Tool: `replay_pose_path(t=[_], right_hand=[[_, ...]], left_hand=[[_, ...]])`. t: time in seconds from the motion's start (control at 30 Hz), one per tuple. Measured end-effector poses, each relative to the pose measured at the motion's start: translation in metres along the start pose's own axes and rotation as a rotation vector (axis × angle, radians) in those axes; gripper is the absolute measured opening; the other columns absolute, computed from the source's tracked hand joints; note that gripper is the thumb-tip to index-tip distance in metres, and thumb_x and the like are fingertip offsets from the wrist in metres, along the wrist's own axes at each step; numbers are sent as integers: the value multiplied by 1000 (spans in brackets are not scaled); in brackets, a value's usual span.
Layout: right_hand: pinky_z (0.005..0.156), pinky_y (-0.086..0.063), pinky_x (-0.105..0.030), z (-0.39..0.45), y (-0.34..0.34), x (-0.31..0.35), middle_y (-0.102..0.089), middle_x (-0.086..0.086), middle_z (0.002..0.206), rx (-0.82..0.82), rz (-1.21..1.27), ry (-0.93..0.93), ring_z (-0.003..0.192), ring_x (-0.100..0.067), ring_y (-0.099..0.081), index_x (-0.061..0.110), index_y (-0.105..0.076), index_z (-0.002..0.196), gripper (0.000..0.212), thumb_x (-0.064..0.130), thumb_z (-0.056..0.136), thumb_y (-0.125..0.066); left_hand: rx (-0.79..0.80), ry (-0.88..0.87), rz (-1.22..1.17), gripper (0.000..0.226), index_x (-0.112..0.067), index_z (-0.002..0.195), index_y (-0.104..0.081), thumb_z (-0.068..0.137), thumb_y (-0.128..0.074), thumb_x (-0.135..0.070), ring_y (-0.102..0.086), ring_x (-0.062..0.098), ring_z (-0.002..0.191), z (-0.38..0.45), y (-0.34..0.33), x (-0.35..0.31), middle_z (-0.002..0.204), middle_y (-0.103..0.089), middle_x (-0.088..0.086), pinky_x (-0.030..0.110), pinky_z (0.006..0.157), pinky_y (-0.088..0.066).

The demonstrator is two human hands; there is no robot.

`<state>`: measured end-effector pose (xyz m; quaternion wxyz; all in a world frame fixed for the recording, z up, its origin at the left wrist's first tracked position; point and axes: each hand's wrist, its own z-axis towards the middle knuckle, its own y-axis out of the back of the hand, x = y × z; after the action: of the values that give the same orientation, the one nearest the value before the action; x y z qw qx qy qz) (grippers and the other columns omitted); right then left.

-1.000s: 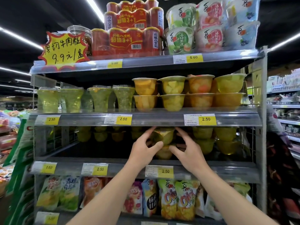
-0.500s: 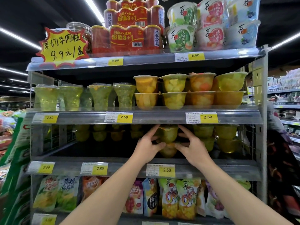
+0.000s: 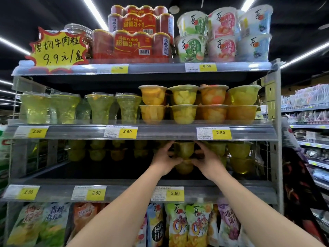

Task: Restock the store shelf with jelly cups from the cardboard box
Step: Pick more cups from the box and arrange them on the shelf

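Fingers: the fingers of the left hand (image 3: 164, 159) and the right hand (image 3: 207, 160) curl in from either side round one jelly cup (image 3: 184, 148), thumbs toward the middle; both hands grip it, neither spread wide
Why two hands: judged, a grip from both sides keeps the cup level while it is seated on the one below
Cup held: upright, yellow-green, its rim just under the edge of the shelf above, on the third shelf (image 3: 124, 192) down, right of centre
Cup below: a second cup (image 3: 184, 168) sits directly underneath, so the held one looks to be going on as the top of a two-high stack; whether they already touch I cannot tell
Neighbours: more stacked cups (image 3: 238, 157) stand just to the right, and a dim row (image 3: 96, 150) stands far back on the left, with bare shelf in front of it
Step in hand: placing this cup, by my reading, with plenty of shelf left to fill
Shelf above: fruit cups (image 3: 197, 104) stacked two high on the right, tall green cups (image 3: 80, 107) on the left, the same pattern being copied below
Price tag: a yellow 2.50 label (image 3: 167, 193) sits near, just under the hands
Cardboard box: not in view
Risk: a tilted cup could slide off its base
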<state>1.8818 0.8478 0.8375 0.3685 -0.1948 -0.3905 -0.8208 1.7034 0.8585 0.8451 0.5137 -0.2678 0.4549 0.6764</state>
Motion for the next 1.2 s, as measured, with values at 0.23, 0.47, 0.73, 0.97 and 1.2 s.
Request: replay_pose_path(t=[0.23, 0.47, 0.73, 0.97, 1.2], right_hand=[[92, -45, -26, 9, -5, -3, -64, -1, 116, -39, -70, -28, 109, -21, -61, 34, -34, 151, 75, 13, 89, -70], [86, -43, -24, -4, -2, 2, -65, -1, 117, -55, -130, -22, 109, -21, -61, 27, -28, 153, 79, 24, 88, -72], [88, -47, -35, -74, -1, 26, -62, 5, 112, -226, -175, 42, 108, -20, -58, 25, -46, 135, 53, 25, 86, -66], [104, -40, -30, -166, -49, 40, -56, 5, 130, -58, -209, 31, 124, -13, -46, 19, -50, 138, 52, 24, 89, -66], [107, -34, -30, -261, -86, 8, -45, 8, 142, 310, -287, -231, 135, -13, -36, 27, -40, 146, 56, 38, 95, -59]], left_hand=[[26, -30, -7, 85, -32, 151, -35, 81, -78, -8, -59, 20, 121, 11, -7, 1, 135, -59, 5, 46, 100, -53], [34, -24, 57, 92, -34, 154, -26, 82, -80, -18, -56, 21, 123, 10, -5, -2, 138, -56, 3, 45, 100, -52], [-83, -139, 112, 72, -25, 150, -39, 88, -73, -20, -62, 5, 102, -50, 28, -15, 131, -61, -1, 8, 77, -45], [-15, -101, 7, 49, -27, 139, -55, 93, -68, -18, -60, -3, 113, -152, 40, 28, 125, -63, -15, 10, 90, -49], [128, 255, 19, 49, -31, 142, -52, 95, -66, -28, -58, -7, 111, -238, 27, 115, 132, -60, -16, 11, 89, -48]])
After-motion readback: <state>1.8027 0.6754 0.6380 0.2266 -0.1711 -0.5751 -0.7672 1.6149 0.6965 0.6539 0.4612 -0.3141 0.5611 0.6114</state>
